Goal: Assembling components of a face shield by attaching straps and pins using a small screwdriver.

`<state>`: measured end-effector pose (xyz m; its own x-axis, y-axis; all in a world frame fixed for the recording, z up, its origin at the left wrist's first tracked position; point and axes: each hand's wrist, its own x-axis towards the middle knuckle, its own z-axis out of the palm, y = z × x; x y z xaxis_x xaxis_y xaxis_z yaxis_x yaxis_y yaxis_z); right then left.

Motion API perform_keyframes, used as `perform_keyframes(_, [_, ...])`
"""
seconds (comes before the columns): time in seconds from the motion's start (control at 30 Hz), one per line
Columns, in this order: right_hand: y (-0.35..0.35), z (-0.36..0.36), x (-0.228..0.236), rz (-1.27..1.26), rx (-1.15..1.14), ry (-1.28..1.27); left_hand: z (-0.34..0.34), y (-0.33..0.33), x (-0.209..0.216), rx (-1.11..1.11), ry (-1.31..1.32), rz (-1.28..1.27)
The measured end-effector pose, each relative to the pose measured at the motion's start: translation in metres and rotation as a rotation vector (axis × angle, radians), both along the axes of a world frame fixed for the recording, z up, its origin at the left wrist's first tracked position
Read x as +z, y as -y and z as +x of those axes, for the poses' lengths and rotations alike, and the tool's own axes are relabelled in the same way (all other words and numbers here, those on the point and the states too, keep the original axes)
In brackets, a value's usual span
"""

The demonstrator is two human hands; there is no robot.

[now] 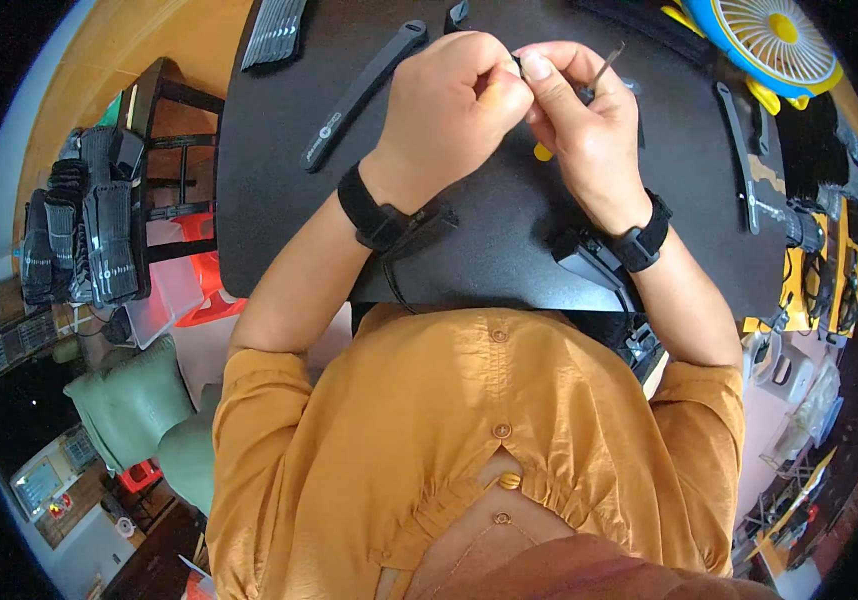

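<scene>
Both my hands meet above the far middle of the dark table. My left hand (459, 105) is closed, its thumb and forefinger pinched at a small dark piece (519, 66) that is mostly hidden. The thumb and forefinger of my right hand (584, 125) pinch the same piece. A thin tool with a metal tip (609, 62) also sits in my right hand, tucked between the fingers; a yellow end (543, 152) shows under that hand, perhaps part of it. Beside my left hand lies a long flat black strip (364, 97) with rounded ends.
A bundle of black strips (274, 35) lies at the table's far left. Another strip (737, 155) lies at the right, near a blue and yellow fan (774, 40). Black straps with devices circle both wrists, with cables. Stacked black strips (84, 215) stand left of the table (279, 240).
</scene>
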<state>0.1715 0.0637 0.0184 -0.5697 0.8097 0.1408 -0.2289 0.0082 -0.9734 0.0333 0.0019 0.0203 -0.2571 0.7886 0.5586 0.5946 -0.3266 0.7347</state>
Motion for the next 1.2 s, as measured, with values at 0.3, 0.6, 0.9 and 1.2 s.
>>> perform_keyframes(0.3, [0.000, 0.001, -0.002, 0.481, -0.222, 0.126, 0.003, 0.006, 0.009, -0.072, 0.055, -0.093])
perform_keyframes(0.6, [0.001, 0.007, 0.013, 0.356, -0.146, 0.123, -0.002, 0.005, 0.000, -0.182, 0.043, 0.078])
perform_keyframes(0.9, [-0.020, 0.016, 0.023, 0.184, -0.034, 0.059, -0.003, 0.010, 0.003, -0.162, 0.162, -0.117])
perform_keyframes(1.2, [-0.007, 0.014, 0.012, 0.599, -0.013, 0.137, -0.001, 0.012, 0.008, -0.166, 0.083, -0.138])
